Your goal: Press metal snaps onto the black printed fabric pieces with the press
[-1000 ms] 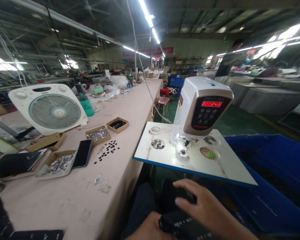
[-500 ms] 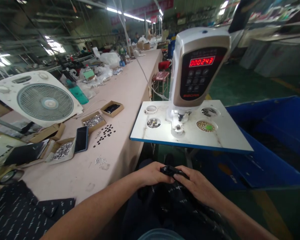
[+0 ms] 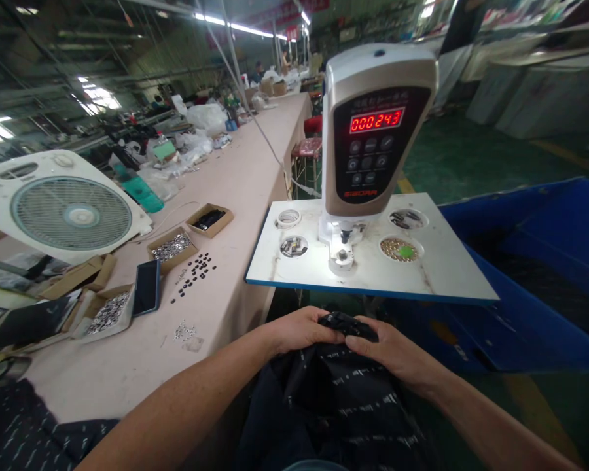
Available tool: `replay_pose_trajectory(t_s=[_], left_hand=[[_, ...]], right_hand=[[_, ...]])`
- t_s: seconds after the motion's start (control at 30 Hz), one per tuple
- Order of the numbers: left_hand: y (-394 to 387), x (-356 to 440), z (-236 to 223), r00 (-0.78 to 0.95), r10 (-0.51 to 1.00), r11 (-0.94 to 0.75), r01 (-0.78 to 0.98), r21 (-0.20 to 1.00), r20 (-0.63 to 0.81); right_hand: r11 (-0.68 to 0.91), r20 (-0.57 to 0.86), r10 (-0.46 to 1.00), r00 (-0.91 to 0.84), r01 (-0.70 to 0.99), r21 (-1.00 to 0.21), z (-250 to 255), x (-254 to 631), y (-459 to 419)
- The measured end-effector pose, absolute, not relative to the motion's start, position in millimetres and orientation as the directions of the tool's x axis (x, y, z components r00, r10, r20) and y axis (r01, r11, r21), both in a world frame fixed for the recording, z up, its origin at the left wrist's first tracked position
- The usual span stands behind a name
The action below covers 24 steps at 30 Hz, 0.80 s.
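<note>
Here, the left hand [image 3: 300,330] and right hand [image 3: 387,348] both pinch the bunched edge of a black printed garment [image 3: 338,396] (thumbs close together), its cloth draping below them.

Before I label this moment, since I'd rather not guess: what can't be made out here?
All in the head view:
- Left hand and right hand: some fingertips, hidden by the dark cloth they hold.
- The cloth's white print: too small and blurred to read.
- Second printed cloth: cut off by the left and bottom edges.
- Pale rounded thing: cut off by the bottom edge.
- Blue bin: contents lost in shadow.
</note>
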State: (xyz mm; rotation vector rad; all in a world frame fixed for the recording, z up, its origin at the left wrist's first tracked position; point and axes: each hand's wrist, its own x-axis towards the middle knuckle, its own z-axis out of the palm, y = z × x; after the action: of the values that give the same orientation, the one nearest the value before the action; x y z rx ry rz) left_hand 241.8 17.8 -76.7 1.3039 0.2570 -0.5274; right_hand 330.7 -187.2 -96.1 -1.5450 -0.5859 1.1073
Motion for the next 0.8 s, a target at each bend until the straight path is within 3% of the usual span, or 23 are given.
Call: replay_pose_trajectory(t_s=[0.2,0.43,0.63,0.8], left_hand=[[13,248,-81,0.851,-0.195,0.234,0.523,0.820,-0.488],[14,264,-85,0.858,-0.115,0.320,0.509,0.799,-0.500],[21,287,-86,0.858,-0.049,0.349,0.494,0.796,-0.511],[34,317,-87,0.881,-0.002,0.261,0.458,0.850,-0.474]], right_hand=[[-0.362,-0.281,0.851,0.444,0.109,-0.926,-101,346,-188],[-0.310,-0.251,0.802,0.542,0.017,-0.951,-89,361,-183],[-0.370,-0.180,0.780,0.600,0.209,-0.905,-88,382,-169],[-0.271,-0.114,0.784,0.610,0.171,-0.947,-83,406,-158]])
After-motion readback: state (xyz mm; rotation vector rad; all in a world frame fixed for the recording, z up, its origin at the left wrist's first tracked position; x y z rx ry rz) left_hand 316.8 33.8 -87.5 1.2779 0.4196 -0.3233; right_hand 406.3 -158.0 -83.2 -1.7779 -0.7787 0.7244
